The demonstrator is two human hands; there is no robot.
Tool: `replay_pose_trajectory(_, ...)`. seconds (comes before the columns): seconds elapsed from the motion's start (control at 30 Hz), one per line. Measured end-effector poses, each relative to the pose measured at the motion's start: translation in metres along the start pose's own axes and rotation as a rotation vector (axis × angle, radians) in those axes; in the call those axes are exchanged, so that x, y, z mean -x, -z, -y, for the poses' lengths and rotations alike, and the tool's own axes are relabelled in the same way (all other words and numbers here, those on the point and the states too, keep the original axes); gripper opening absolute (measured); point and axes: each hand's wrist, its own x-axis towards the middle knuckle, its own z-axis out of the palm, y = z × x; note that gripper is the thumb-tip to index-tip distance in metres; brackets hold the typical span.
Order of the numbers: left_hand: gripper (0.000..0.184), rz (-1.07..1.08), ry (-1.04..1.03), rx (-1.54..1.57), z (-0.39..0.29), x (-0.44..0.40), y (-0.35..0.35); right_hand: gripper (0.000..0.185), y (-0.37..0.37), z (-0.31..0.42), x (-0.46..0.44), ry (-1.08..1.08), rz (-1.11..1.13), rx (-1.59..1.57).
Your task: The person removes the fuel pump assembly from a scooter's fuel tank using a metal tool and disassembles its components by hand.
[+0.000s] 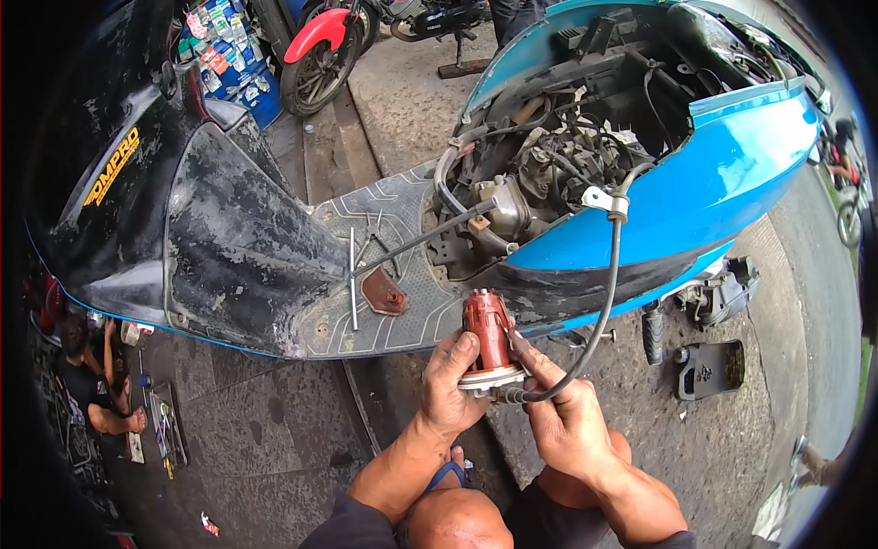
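Observation:
My left hand (451, 384) is closed around a fuel pump (487, 334) with a rust-red cylindrical body, held upright above the scooter's side edge. A pale round flange (492, 377) forms its base. At that base, my right hand (569, 412) grips the end of a grey hose (611, 297), with the index finger along the pump's side. The hose curves up to a metal clamp at the blue body panel (668, 220). On the footboard (402, 334) lie a reddish-brown plastic piece (384, 293), a thin metal rod (353, 284) and a long-handled tool (416, 240).
The scooter's exposed engine (530, 192) stands ahead. A black plastic tray (712, 370) and a dark mechanical part (727, 291) lie on the ground to the right. Another person (96, 384) sits at the left near a tool tray (166, 425). A red-fendered motorcycle (315, 55) is behind.

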Motion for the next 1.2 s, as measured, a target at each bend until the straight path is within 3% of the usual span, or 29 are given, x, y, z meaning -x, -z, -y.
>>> replay_pose_trajectory(0.23,0.064,-0.066,-0.146,-0.269,-0.006,0.002,-0.003,0.052,0.005,0.015,-0.002,-0.062,0.022,-0.079)
replay_pose_trajectory(0.47,0.067,-0.016,-0.114,-0.263,-0.01,0.0,-0.002,0.048,0.022,0.032,-0.009,-0.289,0.139,-0.21)
replay_pose_trajectory(0.8,0.069,-0.02,-0.064,-0.193,-0.004,0.002,-0.001,0.063,0.013,0.035,0.002,-0.056,0.105,0.161)
replay_pose_trajectory(1.07,0.071,0.029,-0.042,-0.239,-0.003,0.001,-0.006,0.062,0.022,0.029,0.008,-0.155,0.161,0.035)
replay_pose_trajectory(1.1,0.071,0.042,-0.026,-0.245,-0.003,0.002,-0.005,0.06,0.018,0.029,0.013,-0.071,0.111,0.342)
replay_pose_trajectory(1.17,0.07,-0.003,-0.042,-0.26,-0.002,0.001,-0.012,0.059,0.016,0.028,0.015,0.013,0.055,0.647)
replay_pose_trajectory(1.2,0.07,-0.045,-0.059,-0.275,-0.001,-0.001,-0.015,0.057,0.017,0.026,0.014,-0.026,0.055,0.441)
